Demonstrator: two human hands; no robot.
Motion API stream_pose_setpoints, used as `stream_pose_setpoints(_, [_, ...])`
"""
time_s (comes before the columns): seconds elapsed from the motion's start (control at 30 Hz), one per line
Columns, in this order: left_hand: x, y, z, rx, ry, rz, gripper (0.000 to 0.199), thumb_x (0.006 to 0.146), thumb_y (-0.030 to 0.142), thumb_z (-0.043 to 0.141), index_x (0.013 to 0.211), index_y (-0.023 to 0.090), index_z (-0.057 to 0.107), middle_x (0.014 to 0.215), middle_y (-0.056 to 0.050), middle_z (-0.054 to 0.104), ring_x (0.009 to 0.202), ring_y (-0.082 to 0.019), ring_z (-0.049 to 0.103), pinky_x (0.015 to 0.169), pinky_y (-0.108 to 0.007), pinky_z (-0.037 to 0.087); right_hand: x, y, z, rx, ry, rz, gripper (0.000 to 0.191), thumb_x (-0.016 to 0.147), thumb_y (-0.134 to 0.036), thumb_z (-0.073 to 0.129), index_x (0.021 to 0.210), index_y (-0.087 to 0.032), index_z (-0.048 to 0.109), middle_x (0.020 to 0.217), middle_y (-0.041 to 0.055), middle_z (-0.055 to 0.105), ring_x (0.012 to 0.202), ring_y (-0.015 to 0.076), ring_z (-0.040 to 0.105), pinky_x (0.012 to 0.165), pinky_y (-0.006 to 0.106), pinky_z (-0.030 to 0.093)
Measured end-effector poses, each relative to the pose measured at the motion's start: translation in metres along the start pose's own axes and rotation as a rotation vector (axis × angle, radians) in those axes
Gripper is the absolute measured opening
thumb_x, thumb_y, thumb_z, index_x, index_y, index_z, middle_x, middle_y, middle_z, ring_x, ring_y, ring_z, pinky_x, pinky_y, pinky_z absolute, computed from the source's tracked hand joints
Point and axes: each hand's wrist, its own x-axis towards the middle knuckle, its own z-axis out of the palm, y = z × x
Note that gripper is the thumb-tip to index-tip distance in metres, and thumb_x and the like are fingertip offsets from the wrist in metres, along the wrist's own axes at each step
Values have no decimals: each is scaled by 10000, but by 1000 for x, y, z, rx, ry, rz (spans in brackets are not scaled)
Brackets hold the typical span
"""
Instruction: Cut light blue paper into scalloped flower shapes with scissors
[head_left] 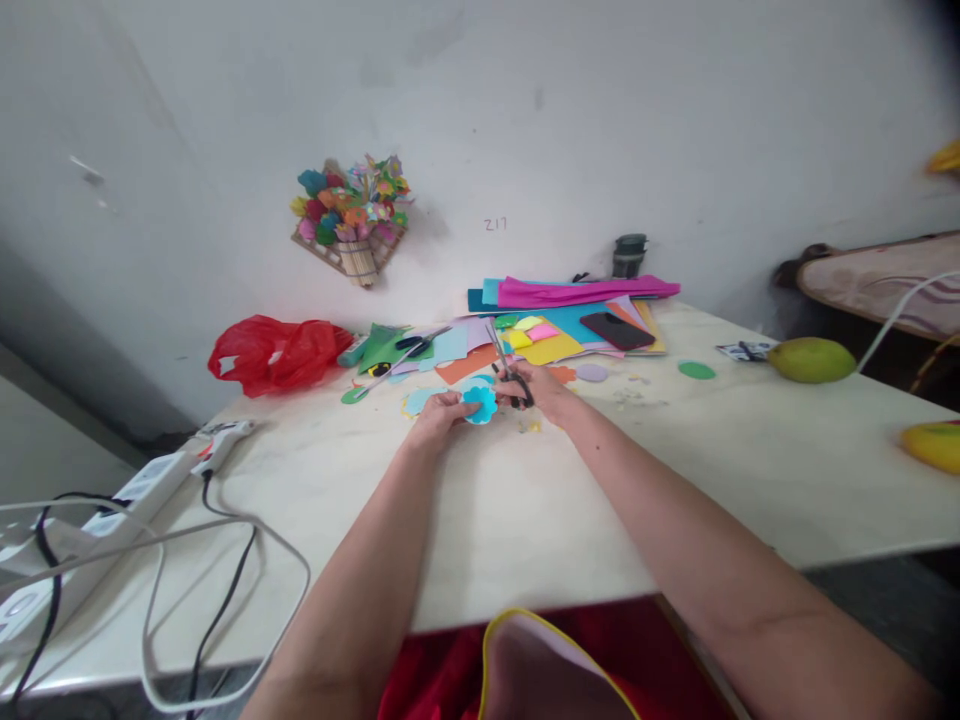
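Between thumb and fingers, my left hand grips a blue scallop-edged paper flower above the table. My right hand is closed around the black handles of a pair of scissors, whose blades point up and away from me. The scissors are just right of the flower. Beyond my left hand, light blue scalloped paper pieces lie on the table. An orange scalloped piece and a lilac paper oval lie past my right hand.
Coloured sheets with a dark phone on them lie at the back. A red plastic bag, a second pair of scissors and a power strip with loose cables are leftward. A mango sits right.
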Motion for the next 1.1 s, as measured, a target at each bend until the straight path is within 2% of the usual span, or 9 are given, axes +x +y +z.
stream_pose_setpoints(0.3, [-3, -4, 2, 56, -119, -71, 184, 513, 265, 806, 575, 142, 685, 620, -57, 677, 561, -156, 598, 637, -291, 460, -4, -5, 5, 15, -169, 20, 377, 542, -158, 740, 882, -134, 579, 590, -50, 586, 503, 78, 525, 462, 182, 379])
stream_pose_setpoints(0.43, [-4, -5, 4, 34, -137, -83, 189, 502, 258, 812, 572, 140, 682, 611, -53, 675, 569, -158, 606, 649, -293, 466, -1, -1, 6, 13, -152, 14, 339, 550, -124, 698, 870, -136, 589, 553, -61, 567, 489, 77, 516, 482, 185, 395])
stream_pose_setpoints(0.63, [-5, -4, 6, -36, -74, -46, 216, 516, 281, 814, 604, 130, 688, 637, -59, 681, 597, -161, 614, 657, -286, 469, -1, -1, 13, 29, -36, 23, 303, 546, -112, 677, 826, -153, 569, 529, -74, 545, 462, 76, 501, 452, 185, 393])
stream_pose_setpoints(0.83, [-4, -5, 9, -101, 43, 3, 219, 501, 261, 822, 569, 145, 649, 563, -17, 634, 529, -129, 565, 601, -264, 433, 0, 2, 18, 76, 32, 12, 303, 543, -116, 681, 818, -162, 561, 520, -72, 558, 455, 76, 505, 454, 187, 404])
stream_pose_setpoints(0.93, [-3, -5, 10, -110, 92, 31, 217, 511, 267, 816, 574, 151, 643, 576, -11, 632, 529, -124, 558, 596, -262, 425, 0, 3, 21, 91, 38, 21, 291, 556, -107, 674, 819, -165, 564, 542, -68, 564, 469, 80, 524, 467, 192, 423])
stream_pose_setpoints(1.1, [-4, -3, 10, -78, 94, 68, 202, 555, 295, 790, 648, 152, 682, 642, -23, 659, 585, -137, 585, 640, -266, 440, -1, 4, 23, 93, 6, 27, 275, 583, -97, 675, 820, -169, 554, 569, -60, 576, 476, 82, 552, 454, 182, 424])
